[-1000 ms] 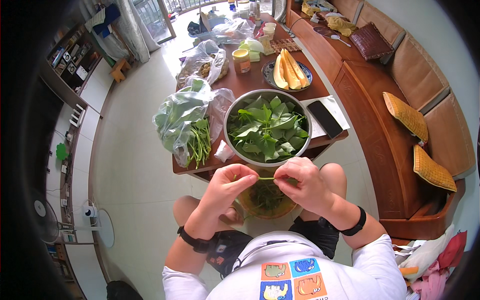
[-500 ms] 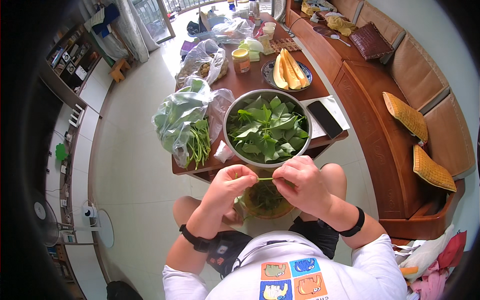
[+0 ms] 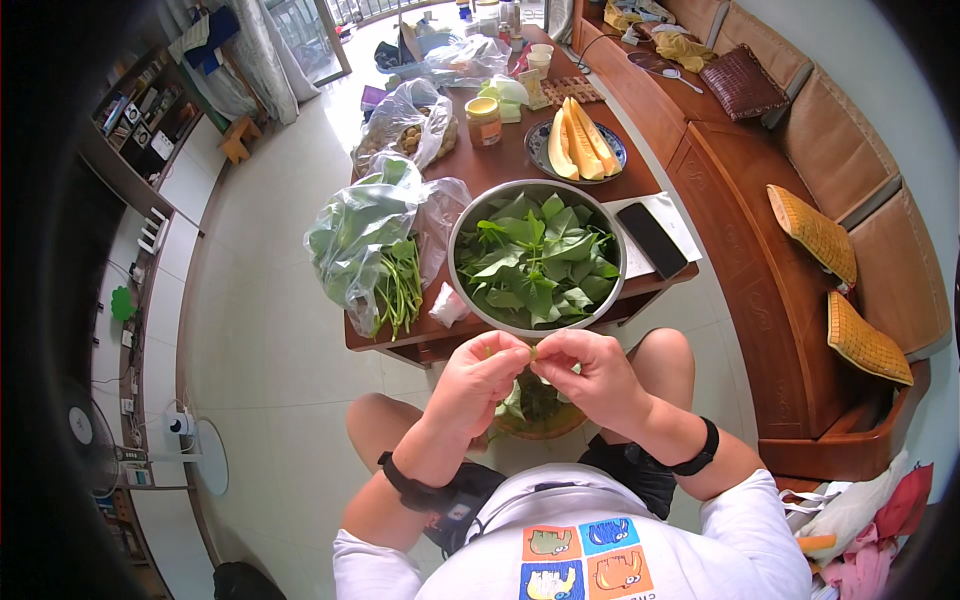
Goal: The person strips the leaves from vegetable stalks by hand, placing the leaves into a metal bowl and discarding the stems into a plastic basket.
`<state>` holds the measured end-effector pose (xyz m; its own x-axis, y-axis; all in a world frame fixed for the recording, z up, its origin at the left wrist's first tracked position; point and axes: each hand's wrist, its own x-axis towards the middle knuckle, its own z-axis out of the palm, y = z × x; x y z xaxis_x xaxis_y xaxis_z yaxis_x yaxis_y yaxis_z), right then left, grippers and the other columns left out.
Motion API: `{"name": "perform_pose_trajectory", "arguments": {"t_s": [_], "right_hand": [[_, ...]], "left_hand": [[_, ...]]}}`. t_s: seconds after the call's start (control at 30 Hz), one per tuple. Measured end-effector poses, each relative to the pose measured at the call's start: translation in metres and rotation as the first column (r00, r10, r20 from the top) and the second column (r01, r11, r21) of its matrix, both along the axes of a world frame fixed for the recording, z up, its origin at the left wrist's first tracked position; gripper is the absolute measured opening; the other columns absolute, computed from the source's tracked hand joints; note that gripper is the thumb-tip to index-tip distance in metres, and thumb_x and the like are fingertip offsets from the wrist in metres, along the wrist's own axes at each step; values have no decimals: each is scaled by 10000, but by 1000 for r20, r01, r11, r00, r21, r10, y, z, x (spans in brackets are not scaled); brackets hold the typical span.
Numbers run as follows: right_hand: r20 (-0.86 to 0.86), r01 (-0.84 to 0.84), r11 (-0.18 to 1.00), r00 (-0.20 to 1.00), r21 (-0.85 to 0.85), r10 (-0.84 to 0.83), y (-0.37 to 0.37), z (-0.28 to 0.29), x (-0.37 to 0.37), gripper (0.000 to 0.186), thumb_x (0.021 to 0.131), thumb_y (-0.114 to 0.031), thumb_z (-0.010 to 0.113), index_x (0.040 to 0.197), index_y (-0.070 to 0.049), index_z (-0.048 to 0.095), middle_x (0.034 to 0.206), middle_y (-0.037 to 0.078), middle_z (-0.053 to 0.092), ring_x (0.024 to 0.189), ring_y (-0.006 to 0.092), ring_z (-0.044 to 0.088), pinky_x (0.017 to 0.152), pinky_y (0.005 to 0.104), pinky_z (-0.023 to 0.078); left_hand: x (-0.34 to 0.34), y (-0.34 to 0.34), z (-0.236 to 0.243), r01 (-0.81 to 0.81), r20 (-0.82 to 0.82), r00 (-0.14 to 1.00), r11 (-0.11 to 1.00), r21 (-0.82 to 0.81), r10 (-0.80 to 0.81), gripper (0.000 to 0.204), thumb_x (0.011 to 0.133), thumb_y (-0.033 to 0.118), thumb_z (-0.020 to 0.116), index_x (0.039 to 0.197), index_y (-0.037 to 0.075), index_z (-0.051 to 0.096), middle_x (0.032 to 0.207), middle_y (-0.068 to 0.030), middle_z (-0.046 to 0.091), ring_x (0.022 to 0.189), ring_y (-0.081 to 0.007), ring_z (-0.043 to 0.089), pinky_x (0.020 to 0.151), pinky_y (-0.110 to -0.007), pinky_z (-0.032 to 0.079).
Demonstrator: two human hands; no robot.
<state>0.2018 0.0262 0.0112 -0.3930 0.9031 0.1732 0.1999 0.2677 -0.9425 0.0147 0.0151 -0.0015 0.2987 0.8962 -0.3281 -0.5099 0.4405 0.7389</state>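
My left hand (image 3: pixel 484 378) and my right hand (image 3: pixel 584 372) meet fingertip to fingertip, pinching a thin green leaf stem (image 3: pixel 534 353) between them. Little of the stem shows; a green leaf (image 3: pixel 512 402) hangs just below my fingers. Under my hands, between my knees, is a yellowish-brown tub (image 3: pixel 548 428) with dark green scraps inside, partly hidden by my hands. Just beyond them a large metal basin (image 3: pixel 620 262) heaped with green leaves (image 3: pixel 535 255) stands at the table's near edge. Left of it lies a clear plastic bag (image 3: pixel 368 215) with leafy stems (image 3: pixel 400 295) poking out.
On the wooden table (image 3: pixel 640 180) are a crumpled tissue (image 3: pixel 449 304), a phone (image 3: pixel 651 240) on white paper, a plate with melon slices (image 3: pixel 578 145), a yellow-lidded jar (image 3: pixel 483 122) and a bag of round brown produce (image 3: pixel 415 130). A wooden sofa (image 3: pixel 735 260) runs along the right.
My hands have drawn together, so the stem stretched between them is now mostly covered. A leaf now shows hanging below my fingers.
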Motion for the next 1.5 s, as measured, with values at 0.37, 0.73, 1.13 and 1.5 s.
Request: {"name": "perform_pose_trajectory", "arguments": {"t_s": [0.37,0.73,1.13,1.5], "right_hand": [[-369,-72,941,928,-332,-59,1,-15,3,192,956,-144,618,1032,25,669,904,42,693,793,93,644,735,228,525],[-385,-130,862,919,-489,-80,26,-20,29,214,982,-236,576,964,-44,668,871,40,707,728,79,655,660,206,510],[-333,65,868,907,-493,-258,45,9,52,183,989,-227,545,951,-66,624,827,81,717,671,139,692,572,229,509],[-277,365,927,903,87,-329,104,30,35,156,989,-192,573,981,-48,632,805,80,711,657,140,678,565,247,505]], "left_hand": [[19,-1,-4,-72,-237,959,944,321,154,56,897,67,675,915,20,649,752,27,586,620,-40,479,599,-187,403],[18,-6,13,350,-581,718,523,777,383,108,752,-41,675,813,35,629,1140,-88,664,561,-59,516,480,-212,424],[6,-11,-16,467,-717,678,658,591,163,119,793,-40,647,891,25,629,994,-31,730,542,-53,450,504,-207,408],[3,4,-132,503,-870,491,801,326,45,143,839,142,667,937,46,706,867,-114,683,704,-213,638,650,-332,510]]}}
